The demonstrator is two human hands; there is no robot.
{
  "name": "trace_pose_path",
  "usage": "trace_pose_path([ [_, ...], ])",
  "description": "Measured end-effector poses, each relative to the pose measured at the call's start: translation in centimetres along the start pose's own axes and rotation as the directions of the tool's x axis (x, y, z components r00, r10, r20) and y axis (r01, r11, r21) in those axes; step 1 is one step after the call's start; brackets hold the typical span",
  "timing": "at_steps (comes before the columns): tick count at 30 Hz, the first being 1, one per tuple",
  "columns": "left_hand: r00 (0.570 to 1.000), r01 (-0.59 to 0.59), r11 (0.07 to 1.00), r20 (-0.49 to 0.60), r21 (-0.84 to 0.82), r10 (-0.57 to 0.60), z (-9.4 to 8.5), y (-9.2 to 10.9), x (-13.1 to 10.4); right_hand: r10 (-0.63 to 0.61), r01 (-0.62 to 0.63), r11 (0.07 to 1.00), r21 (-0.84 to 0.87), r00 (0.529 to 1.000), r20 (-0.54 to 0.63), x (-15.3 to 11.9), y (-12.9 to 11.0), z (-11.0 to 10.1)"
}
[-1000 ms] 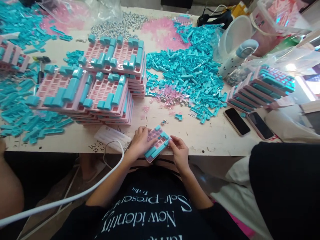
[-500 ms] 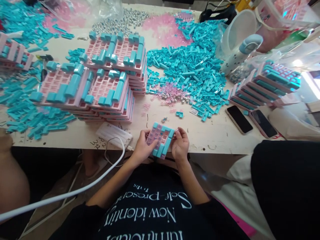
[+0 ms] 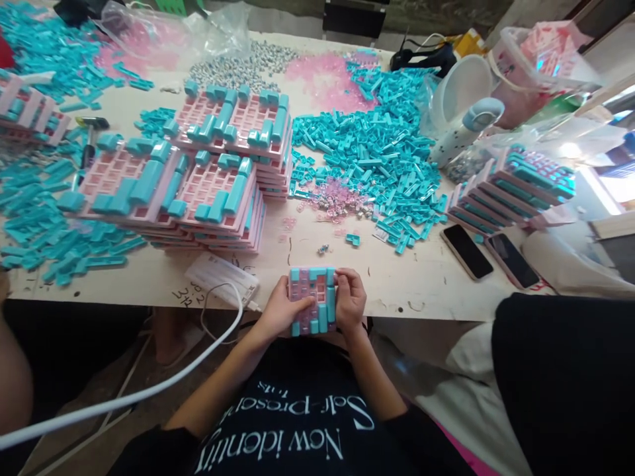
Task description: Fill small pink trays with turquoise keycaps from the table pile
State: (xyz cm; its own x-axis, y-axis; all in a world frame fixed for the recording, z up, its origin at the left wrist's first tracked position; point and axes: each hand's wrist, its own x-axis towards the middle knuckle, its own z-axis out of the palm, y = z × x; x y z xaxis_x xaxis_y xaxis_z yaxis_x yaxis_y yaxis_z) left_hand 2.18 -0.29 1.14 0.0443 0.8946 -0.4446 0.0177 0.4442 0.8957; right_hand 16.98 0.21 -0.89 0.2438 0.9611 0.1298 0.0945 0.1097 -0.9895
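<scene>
A small pink and teal keyboard-like block [image 3: 323, 311] is held over the table's front edge. My left hand [image 3: 282, 307] grips its left side, with the thumb lying across its face. Bent fingers of my right hand [image 3: 350, 297] are pressed together at the block's upper right corner; whatever they hold is too small to make out. Beyond the block lie a tiny metallic piece [image 3: 323, 249], a loose teal piece [image 3: 352, 239] and a heap of clear pink pieces [image 3: 337, 197].
Stacks of pink frames [image 3: 218, 188] stand left of centre, near a white power bank [image 3: 223, 277] with a cable. Teal pieces [image 3: 387, 152] are heaped behind. Two phones [image 3: 467, 251] and more stacked blocks [image 3: 506, 192] are at the right. People sit on both sides.
The block has turned more upright in the picture and sits lower, and both hands have moved with it. The whole view has shifted slightly, showing more of the table's far side.
</scene>
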Motion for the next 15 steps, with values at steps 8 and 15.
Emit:
trace_pose_path([
  [8,0.998,-0.018,0.993,0.054,-0.114,0.024,-0.4,1.0,-0.9,-0.3,0.353,0.897,-0.267,0.928,0.219,-1.2,-2.7,-1.0],
  [15,0.99,-0.105,0.977,0.074,-0.188,0.121,-0.5,0.7,-1.8,-0.436,0.507,0.739,-0.444,0.862,0.258,-2.2,-3.4,-1.1],
])
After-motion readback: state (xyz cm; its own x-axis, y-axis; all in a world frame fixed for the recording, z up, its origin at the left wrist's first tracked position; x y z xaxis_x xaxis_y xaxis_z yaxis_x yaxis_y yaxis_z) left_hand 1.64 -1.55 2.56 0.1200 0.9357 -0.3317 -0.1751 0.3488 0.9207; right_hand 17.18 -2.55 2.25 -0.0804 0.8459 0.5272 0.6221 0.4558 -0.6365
